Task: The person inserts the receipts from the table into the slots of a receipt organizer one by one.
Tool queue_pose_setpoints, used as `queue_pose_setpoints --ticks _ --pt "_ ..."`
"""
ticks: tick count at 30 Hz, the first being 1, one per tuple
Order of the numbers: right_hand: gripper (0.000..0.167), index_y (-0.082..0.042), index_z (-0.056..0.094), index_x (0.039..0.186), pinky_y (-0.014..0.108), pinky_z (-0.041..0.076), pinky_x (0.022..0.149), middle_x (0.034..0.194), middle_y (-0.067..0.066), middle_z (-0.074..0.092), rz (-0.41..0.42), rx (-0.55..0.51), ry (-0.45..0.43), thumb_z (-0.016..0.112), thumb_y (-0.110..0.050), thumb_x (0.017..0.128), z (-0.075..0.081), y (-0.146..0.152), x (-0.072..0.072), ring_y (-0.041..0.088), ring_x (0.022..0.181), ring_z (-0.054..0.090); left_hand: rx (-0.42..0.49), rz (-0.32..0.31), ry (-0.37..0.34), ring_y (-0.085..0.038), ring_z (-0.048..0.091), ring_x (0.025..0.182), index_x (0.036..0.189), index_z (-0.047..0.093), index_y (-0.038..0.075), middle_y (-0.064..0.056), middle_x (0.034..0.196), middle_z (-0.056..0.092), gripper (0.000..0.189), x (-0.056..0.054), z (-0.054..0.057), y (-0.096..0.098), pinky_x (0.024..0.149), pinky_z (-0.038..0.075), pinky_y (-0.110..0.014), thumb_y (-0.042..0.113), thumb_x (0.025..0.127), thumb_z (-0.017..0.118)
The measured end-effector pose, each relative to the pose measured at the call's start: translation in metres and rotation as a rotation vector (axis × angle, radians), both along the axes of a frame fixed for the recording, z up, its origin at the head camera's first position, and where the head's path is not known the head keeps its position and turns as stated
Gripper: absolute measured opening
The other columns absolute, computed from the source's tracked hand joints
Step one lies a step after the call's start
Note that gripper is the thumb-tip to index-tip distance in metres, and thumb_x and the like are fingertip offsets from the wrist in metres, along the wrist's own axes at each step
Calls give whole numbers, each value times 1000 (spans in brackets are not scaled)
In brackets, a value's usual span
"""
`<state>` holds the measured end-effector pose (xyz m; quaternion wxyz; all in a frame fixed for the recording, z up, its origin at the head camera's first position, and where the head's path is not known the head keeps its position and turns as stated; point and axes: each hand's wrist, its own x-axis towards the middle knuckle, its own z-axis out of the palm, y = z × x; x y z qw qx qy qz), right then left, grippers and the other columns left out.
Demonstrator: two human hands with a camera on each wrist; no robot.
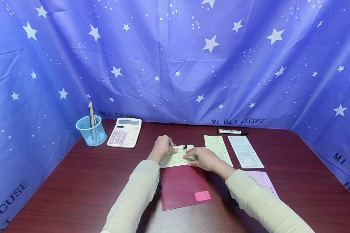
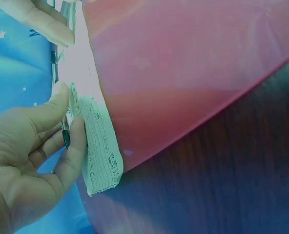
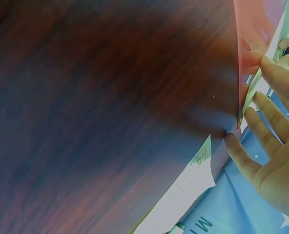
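A dark red clipboard (image 1: 183,186) with a pink label lies on the table, a pale yellow printed slip (image 1: 175,159) across its top end. At that end is a thin metal clip with black tips (image 1: 180,147). My left hand (image 1: 162,146) grips the clip; in the left wrist view its thumb (image 2: 61,95) and fingers (image 2: 76,139) lie on either side of it. My right hand (image 1: 204,158) holds the slip's right part between thumb and fingers. Seen from the right wrist, the slip (image 3: 254,92) stands slightly raised from the board; its overlap with the clip is partly hidden.
Right of the board lie another yellow slip (image 1: 218,149), a pale blue slip (image 1: 245,152) and a pink slip (image 1: 265,181), partly under my right sleeve. A marker (image 1: 232,131) lies behind them. At the back left are a calculator (image 1: 124,132) and a blue mesh pencil cup (image 1: 90,132).
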<state>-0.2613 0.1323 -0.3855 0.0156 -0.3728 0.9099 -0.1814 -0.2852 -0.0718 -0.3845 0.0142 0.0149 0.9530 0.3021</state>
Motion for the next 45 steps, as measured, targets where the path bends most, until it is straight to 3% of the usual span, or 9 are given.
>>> queue_pose_setpoints --ticks 7,17,29,36,45 --pt "25 -10 78 114 47 49 100 125 12 70 2 11 11 78 -13 89 1 -2 1 31 118 65 18 1 5 -34 65 106 88 75 5 -8 94 72 22 0 -1 -2 96 50 -45 21 80 89" --pt "26 -11 77 115 49 48 101 126 12 69 4 7 0 78 -14 90 0 0 2 32 119 64 28 -40 -15 -23 61 85 87 73 5 -5 88 68 21 -1 -3 -5 81 52 -37 20 82 87" --pt "27 -10 76 118 49 48 100 129 13 68 -11 -7 -26 77 -13 90 1 1 2 32 120 63 -35 -101 43 -21 63 82 83 72 6 -2 81 67 19 -3 -5 -6 82 53 -37 20 85 85" --pt "27 -11 76 118 49 48 100 129 12 68 -14 7 -37 77 -14 91 3 0 2 31 119 64 -45 -97 78 -25 66 88 85 73 5 -5 85 70 20 -3 -7 -6 85 53 -39 19 83 87" --pt "30 -5 73 120 48 51 94 117 10 72 -33 -100 -49 76 -15 92 18 19 2 29 110 66 -29 -86 89 -27 66 93 89 73 3 -7 90 71 21 -2 -10 -5 88 53 -40 19 83 87"
